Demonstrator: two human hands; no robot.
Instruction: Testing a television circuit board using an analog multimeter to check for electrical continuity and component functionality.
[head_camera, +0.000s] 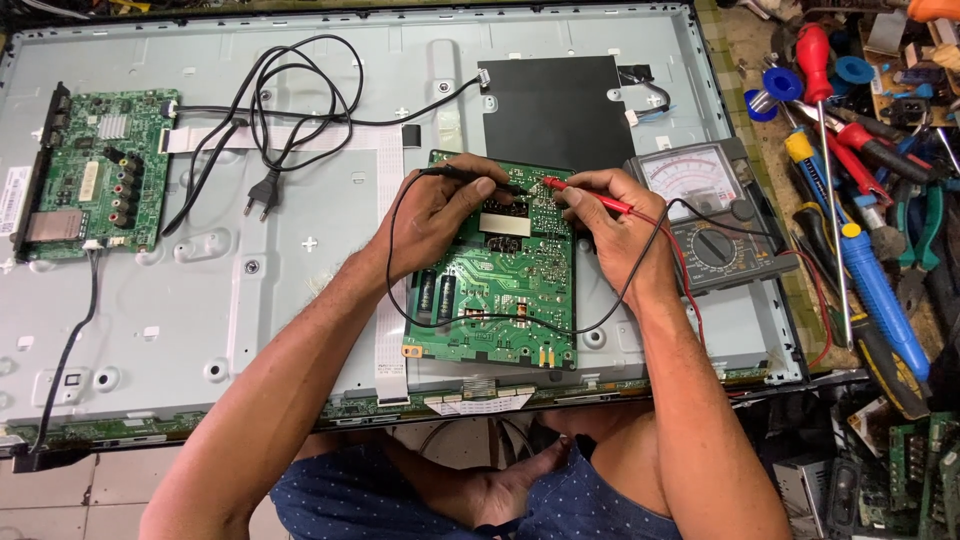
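Grey sheet metal makes up the largest thing in view: the open back panel of a flat television (300, 300), lying flat and filling most of the frame. On its left part sits a green main board (95, 170), and beside that lies a loose black power cord with a two-pin plug (262, 193). A black rectangular sheet (555, 110) covers part of the panel near its top centre.

Below that sheet lies a green power supply board (495, 290), resting on the metal panel between the person's two forearms. Just to its right stands an analogue multimeter (705, 215) with a white dial face and a round selector knob. Further right, off the panel, lie screwdrivers (880, 290) with blue, yellow and red handles among other tools.

The left hand (440, 215) has its fingers closed around a black test probe (470, 175), whose tip touches the upper part of the power supply board. The right hand (605, 225) pinches a red test probe (590, 195) between closed fingers, its tip on the same upper area, close to the black one. Black and red leads run from the probes towards the multimeter.
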